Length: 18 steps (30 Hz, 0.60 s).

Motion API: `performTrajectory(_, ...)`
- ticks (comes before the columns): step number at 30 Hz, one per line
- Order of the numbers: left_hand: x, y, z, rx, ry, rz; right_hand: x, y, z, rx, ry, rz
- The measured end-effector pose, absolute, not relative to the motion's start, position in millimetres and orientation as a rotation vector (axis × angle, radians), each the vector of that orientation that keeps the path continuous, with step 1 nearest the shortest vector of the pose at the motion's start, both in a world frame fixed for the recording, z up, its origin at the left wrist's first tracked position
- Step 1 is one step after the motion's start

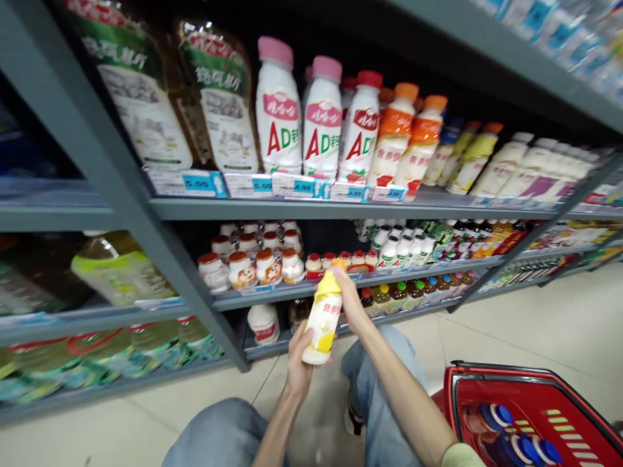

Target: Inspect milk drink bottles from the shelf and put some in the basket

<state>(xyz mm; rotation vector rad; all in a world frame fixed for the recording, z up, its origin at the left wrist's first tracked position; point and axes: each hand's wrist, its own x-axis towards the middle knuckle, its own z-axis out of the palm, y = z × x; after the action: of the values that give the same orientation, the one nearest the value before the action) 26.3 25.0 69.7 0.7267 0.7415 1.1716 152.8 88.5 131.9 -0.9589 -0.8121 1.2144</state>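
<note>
A yellow and white drink bottle point(323, 321) with an orange cap is held tilted in front of the shelves, between both hands. My left hand point(299, 353) wraps round its lower part, thumb across the label. Up at the neck and cap, my right hand point(349, 298) is closed on the bottle's upper end; its fingers are partly hidden behind it. Bottles with the same yellow look point(474, 159) stand on the shelf above, right of the orange-capped bottles point(421, 143).
A red shopping basket point(452, 402) with several blue-capped bottles point(516, 447) stands at the lower right. White AD bottles point(280, 107) with price tags line the upper shelf point(311, 209). Small bottles point(267, 267) fill the shelf below. Pale floor tiles point(535, 324) lie to the right.
</note>
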Motion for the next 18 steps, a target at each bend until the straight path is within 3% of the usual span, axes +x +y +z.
performTrajectory(5, 17.9, 31.3, 72.1, 0.972, 1.024, 1.273, 161.8, 68.5, 110.4, -1.004, -1.022, 1.124)
performTrajectory(10, 17.0, 24.3, 81.0, 1.383, 0.986, 1.246, 179.2, 31.3, 94.8, -0.973, -1.047, 1.197)
performTrajectory(18, 42.1, 33.6, 43.4, 1.711, 0.906, 1.007, 247.1, -16.6, 128.1, -1.133, -1.204, 0.818)
